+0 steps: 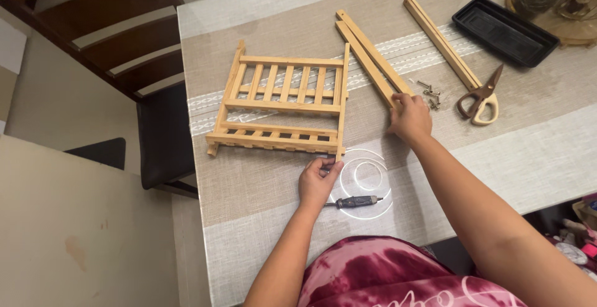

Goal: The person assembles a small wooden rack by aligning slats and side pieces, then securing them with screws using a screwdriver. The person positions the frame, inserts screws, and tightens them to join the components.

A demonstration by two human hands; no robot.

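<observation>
- Nearest the camera, a dark red patterned garment (pixel 398 276) is seen at the bottom edge, with 2 bare forearms reaching out over the table (pixel 261 220).
- A small piece at the near right corner of the slatted wooden rack (pixel 283 105) is pinched by the fingertips of the left hand (pixel 318 181); what that piece is cannot be told.
- The rack is laid flat at the middle of the table, with 2 slatted shelves joined between 2 side rails.
- The near end of a pair of wooden bars (pixel 372 55) is gripped by the curled fingers of the right hand (pixel 410 117); the bars are angled away toward the table's far edge, just right of the rack.
- A screwdriver (pixel 356 202) with a dark handle is laid just right of the left hand, on white ring markings.
- A small pile of screws (pixel 430 92) is seen just beyond the right hand.
- Scissors (pixel 480 100) with pale handles are laid to the right, touching a third wooden bar (pixel 438 40).
- A black plastic tray (pixel 504 30) is placed near the far right corner.
</observation>
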